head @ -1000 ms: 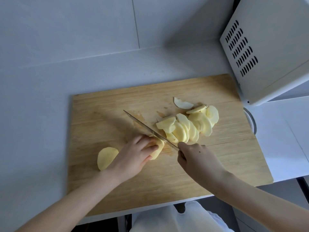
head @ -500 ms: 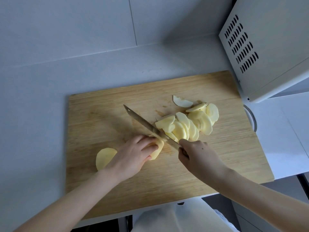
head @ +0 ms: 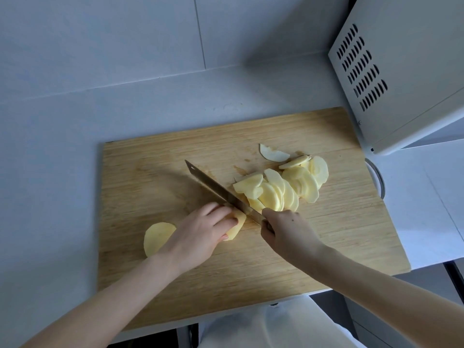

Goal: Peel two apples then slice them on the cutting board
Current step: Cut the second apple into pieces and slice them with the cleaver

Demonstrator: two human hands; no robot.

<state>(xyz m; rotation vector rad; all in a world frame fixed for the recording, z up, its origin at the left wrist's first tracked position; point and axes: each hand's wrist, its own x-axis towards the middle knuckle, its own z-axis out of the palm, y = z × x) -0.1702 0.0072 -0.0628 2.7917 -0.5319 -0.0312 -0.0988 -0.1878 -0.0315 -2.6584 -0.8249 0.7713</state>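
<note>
I read left hand [head: 198,234] curled over the peeled apple piece [head: 237,226], pinning it mid cutting board [head: 150,172] | right hand [head: 286,229] wrapped round the knife [head: 218,189] handle, blade at the piece's right end, crossing its long axis (next cut falls just right of that left hand) | slice pile [head: 283,184] beyond | no legible writing

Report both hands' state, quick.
Left hand: fingers curled on the peeled apple piece.
Right hand: closed around the knife, at its handle.
</note>
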